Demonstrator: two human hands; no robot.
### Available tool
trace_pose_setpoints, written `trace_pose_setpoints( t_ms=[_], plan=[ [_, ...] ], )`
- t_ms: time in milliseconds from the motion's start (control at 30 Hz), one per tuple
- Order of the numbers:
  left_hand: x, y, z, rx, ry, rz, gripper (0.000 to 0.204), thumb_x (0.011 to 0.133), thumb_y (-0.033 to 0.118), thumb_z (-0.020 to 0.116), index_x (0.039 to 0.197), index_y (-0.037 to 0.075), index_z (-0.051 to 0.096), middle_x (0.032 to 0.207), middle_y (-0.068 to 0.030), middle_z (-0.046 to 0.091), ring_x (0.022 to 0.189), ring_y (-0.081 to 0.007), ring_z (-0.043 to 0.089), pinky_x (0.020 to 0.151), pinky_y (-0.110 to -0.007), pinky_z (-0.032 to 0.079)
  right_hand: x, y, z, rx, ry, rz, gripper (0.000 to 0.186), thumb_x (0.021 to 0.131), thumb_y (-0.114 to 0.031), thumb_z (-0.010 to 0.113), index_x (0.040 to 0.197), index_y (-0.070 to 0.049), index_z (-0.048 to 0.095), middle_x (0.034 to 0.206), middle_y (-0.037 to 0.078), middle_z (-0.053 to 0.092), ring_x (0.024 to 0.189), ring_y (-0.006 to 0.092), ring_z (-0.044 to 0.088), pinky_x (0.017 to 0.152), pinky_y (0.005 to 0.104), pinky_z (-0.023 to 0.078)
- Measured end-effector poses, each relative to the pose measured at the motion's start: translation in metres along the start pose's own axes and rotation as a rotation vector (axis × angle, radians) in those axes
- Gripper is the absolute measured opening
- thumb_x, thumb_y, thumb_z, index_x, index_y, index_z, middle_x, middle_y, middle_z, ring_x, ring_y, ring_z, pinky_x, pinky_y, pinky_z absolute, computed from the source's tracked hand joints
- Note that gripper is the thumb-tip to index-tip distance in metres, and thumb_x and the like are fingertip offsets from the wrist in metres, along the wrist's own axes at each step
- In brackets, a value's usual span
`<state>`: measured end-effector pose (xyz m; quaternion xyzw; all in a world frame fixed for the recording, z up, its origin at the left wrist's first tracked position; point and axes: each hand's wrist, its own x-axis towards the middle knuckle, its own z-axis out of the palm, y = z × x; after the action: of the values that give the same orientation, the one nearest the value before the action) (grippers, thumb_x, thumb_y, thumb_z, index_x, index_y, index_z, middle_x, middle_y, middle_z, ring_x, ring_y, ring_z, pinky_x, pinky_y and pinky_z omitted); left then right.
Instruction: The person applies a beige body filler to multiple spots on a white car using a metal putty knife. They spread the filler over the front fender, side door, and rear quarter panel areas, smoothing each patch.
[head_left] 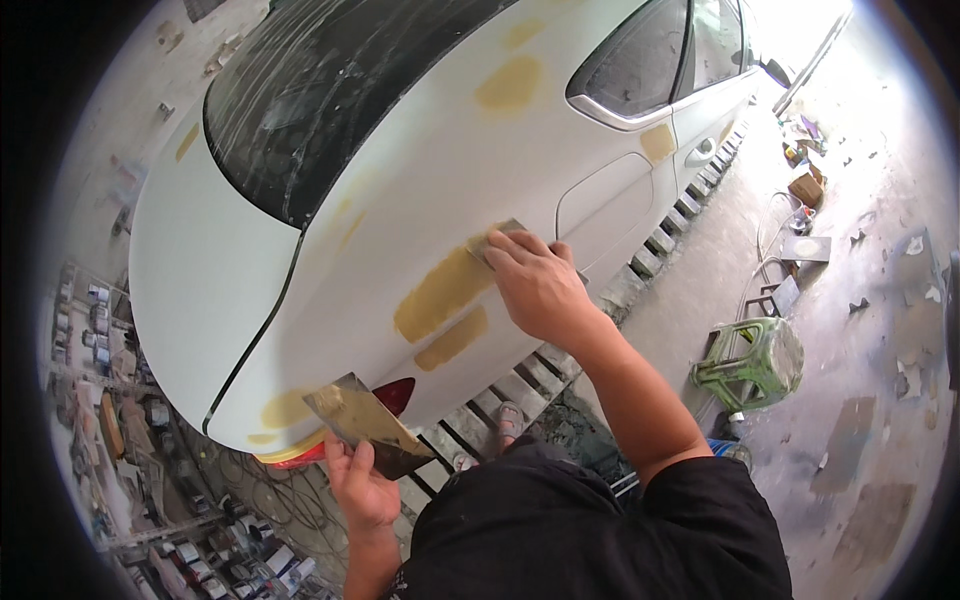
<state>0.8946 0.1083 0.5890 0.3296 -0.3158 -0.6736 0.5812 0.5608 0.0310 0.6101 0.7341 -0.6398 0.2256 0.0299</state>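
R hand [537,283] w/ spreader [481,246]; shirt print [399,580] illeg.

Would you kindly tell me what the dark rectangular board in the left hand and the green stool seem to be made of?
The dark rectangular board smeared with tan paste: perhaps metal, smooth, given its straight edges and faint sheen, though plastic is possible. The scuffed green stool: likely moulded plastic, judging by its rounded, one-piece form.

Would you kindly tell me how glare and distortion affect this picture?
Head view: strong glare washes out the floor at upper right; fisheye distortion bows the white car; darkness rings the rim; the left hand and right hand look reasonably sharp.
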Motion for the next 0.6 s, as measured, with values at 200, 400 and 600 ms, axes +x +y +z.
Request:
trace_pose_setpoints(
  t_ms=[200, 400, 600],
  plan=[
    [0.004, -0.003, 0.005, 0.012, -0.017, -0.005, 0.048, 0.097, -0.001, 0.053, 0.144, 0.002, 0.047, 0.138, -0.0121, 0.060, 0.128, -0.0251, 0.059, 0.114, -0.043, 0.046, -0.037, -0.007, 0.012, 0.035, -0.053, 0.117, 0.040, 0.092, -0.008, 0.058, 0.132, -0.006, 0.061, 0.147, 0.006, 0.058, 0.136, 0.0261, 0.051, 0.093, 0.0526, 0.043],
    [0.013, -0.008, 0.024, 0.023, -0.041, -0.010, 0.046, 0.097, -0.001, 0.052, 0.143, 0.002, 0.047, 0.136, -0.0129, 0.061, 0.126, -0.0253, 0.061, 0.113, -0.043, 0.046, -0.052, -0.013, 0.004, 0.109, 0.028, 0.162, 0.036, 0.096, -0.014, 0.059, 0.132, -0.008, 0.061, 0.146, 0.007, 0.060, 0.135, 0.0257, 0.052, 0.095, 0.0537, 0.042],
    [0.013, -0.009, 0.033, 0.039, -0.068, -0.017, 0.046, 0.098, -0.002, 0.052, 0.143, 0.001, 0.048, 0.137, -0.0126, 0.061, 0.126, -0.0254, 0.061, 0.112, -0.043, 0.047, -0.015, 0.009, -0.005, 0.080, 0.054, 0.357, 0.034, 0.098, -0.015, 0.059, 0.131, -0.008, 0.062, 0.144, 0.009, 0.062, 0.133, 0.0308, 0.055, 0.095, 0.0562, 0.046]
  ],
)
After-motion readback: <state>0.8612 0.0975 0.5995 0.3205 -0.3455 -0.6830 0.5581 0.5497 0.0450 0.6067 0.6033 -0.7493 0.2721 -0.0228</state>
